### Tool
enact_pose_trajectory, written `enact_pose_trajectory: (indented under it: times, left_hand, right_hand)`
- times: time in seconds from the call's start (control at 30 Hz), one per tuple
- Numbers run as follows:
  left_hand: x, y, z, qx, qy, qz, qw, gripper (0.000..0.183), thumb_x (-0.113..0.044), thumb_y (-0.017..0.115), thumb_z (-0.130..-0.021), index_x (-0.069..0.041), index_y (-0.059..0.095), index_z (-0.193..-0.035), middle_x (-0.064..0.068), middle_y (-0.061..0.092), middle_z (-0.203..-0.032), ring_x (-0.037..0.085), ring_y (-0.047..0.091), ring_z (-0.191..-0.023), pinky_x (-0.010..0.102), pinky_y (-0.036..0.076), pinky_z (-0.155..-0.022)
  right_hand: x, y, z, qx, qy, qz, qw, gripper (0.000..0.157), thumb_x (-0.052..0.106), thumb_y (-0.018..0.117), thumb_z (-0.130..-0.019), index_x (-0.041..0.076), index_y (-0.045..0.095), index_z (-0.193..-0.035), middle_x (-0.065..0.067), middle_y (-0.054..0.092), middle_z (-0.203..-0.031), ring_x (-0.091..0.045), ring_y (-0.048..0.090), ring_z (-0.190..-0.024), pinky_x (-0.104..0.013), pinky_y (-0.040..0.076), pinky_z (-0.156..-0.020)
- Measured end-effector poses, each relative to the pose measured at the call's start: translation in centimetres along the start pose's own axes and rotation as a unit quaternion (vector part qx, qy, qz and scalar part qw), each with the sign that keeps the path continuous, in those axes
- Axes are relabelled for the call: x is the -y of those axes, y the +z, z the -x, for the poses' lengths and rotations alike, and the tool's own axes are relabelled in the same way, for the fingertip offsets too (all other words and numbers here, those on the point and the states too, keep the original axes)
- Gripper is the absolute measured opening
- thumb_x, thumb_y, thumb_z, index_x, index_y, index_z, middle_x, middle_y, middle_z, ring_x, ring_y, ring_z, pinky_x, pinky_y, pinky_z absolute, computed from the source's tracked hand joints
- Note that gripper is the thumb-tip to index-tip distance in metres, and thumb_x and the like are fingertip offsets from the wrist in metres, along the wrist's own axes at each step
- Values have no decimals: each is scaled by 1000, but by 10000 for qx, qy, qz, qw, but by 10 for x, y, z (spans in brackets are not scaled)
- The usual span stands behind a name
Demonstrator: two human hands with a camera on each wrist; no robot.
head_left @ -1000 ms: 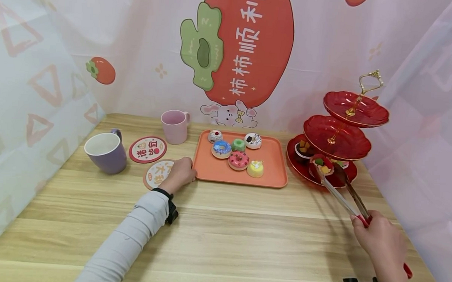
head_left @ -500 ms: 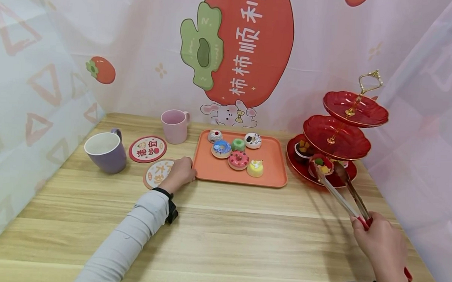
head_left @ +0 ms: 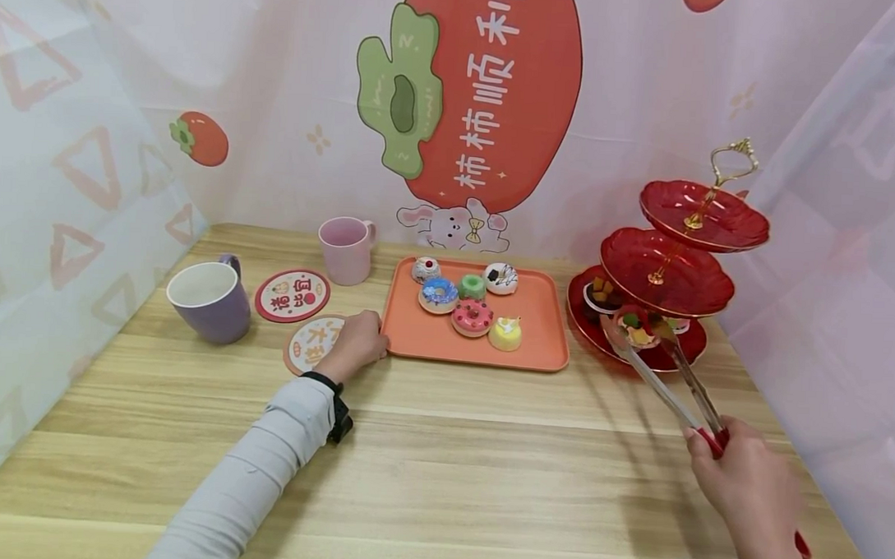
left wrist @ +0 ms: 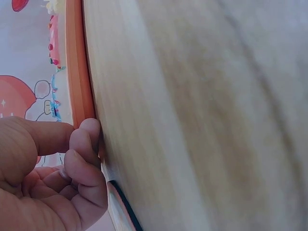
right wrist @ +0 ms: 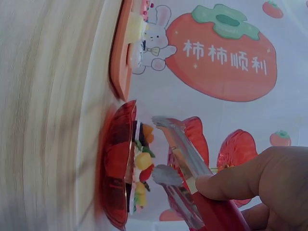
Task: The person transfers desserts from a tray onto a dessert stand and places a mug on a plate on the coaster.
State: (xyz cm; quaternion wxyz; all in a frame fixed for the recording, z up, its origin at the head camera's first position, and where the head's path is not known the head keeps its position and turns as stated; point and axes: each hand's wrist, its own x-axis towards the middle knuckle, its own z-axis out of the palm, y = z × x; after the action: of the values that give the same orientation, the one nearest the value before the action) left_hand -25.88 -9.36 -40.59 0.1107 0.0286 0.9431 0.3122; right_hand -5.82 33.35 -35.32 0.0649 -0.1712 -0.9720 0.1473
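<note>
My right hand (head_left: pixel 747 483) grips red-handled metal tongs (head_left: pixel 669 394). Their tips stand apart on either side of a fruit tart (head_left: pixel 637 329) on the bottom plate (head_left: pixel 692 350) of a red three-tier stand. In the right wrist view the spread tongs (right wrist: pixel 180 154) hover beside the topped cakes, and the thumb presses along the handle. At the left, my left hand (head_left: pixel 356 342) pinches the near left corner of an orange tray (head_left: pixel 535 315). Seen from the left wrist, the thumb and fingertips meet at the tray's rim (left wrist: pixel 81 72). Several small cakes and donuts lie on the tray.
A dark chocolate cup cake (head_left: pixel 601 295) sits beside the tart. The stand's middle plate (head_left: pixel 699 288) overhangs the bottom one. A purple mug (head_left: pixel 217 308), a pink mug (head_left: pixel 347 255), a red coaster (head_left: pixel 293 297) and an orange-rimmed coaster (head_left: pixel 308 349) are left of the tray.
My right hand and the tongs have shifted slightly left. The tongs' tips have spread wider, the left one moving to the tart's left side. My left hand and the tray have not moved.
</note>
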Motion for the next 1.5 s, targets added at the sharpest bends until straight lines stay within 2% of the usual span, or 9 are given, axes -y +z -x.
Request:
enact_pose_trajectory:
  times: [0.1, 0.37, 0.7, 0.93, 1.27, 1.5]
  left_hand:
    - [0, 0, 0, 0, 16, -17, 10000, 18, -4, 51, -87, -4, 55, -70, 7, 58, -59, 21, 48, -50, 28, 32, -49]
    - [2, 1, 0, -25, 42, 63, 10000, 15, -4, 51, -88, -3, 56, -73, 8, 58, -61, 20, 49, -51, 28, 35, -50]
    - [3, 2, -2, -42, 78, 14, 10000, 16, -4, 51, -87, -3, 57, -72, 7, 57, -60, 20, 48, -50, 28, 35, -49]
    - [4, 2, -2, -94, 104, 38, 9999, 15, -4, 51, -87, -3, 57, -73, 7, 57, -60, 20, 49, -51, 28, 35, -49]
    - [5, 3, -2, -78, 36, 119, 9999, 12, -5, 52, -88, -3, 56, -77, 8, 58, -62, 20, 50, -52, 28, 36, -49]
    - [5, 3, -2, -86, 77, 119, 9999, 13, -4, 51, -87, -3, 56, -74, 8, 58, -61, 20, 49, -51, 28, 35, -50]
  right_hand:
    - [5, 3, 1, -42, -181, -32, 9998, 37, 33, 58, -89, -3, 54, -98, -4, 46, -59, -24, 44, -52, -34, 29, -43]
    - [16, 12, 1, -556, -667, -55, 9962, 36, 27, 63, -86, -6, 55, -99, -3, 46, -58, -22, 43, -48, -34, 28, -42]
    - [29, 14, -1, -682, -737, -179, 9948, 29, 24, 64, -85, -2, 56, -92, -3, 43, -58, -22, 41, -48, -33, 27, -41]
    - [43, 20, -3, -869, -966, -284, 9911, 26, 23, 68, -83, 1, 55, -84, -3, 41, -56, -19, 37, -46, -32, 26, -40]
    - [60, 29, -5, -934, -1295, -404, 9863, 25, 21, 70, -80, 1, 56, -82, -3, 40, -57, -18, 36, -45, -31, 25, -40]
    - [73, 33, -5, -641, -1374, -483, 9873, 26, 21, 70, -81, 0, 56, -87, -4, 41, -60, -18, 36, -46, -31, 26, -41]
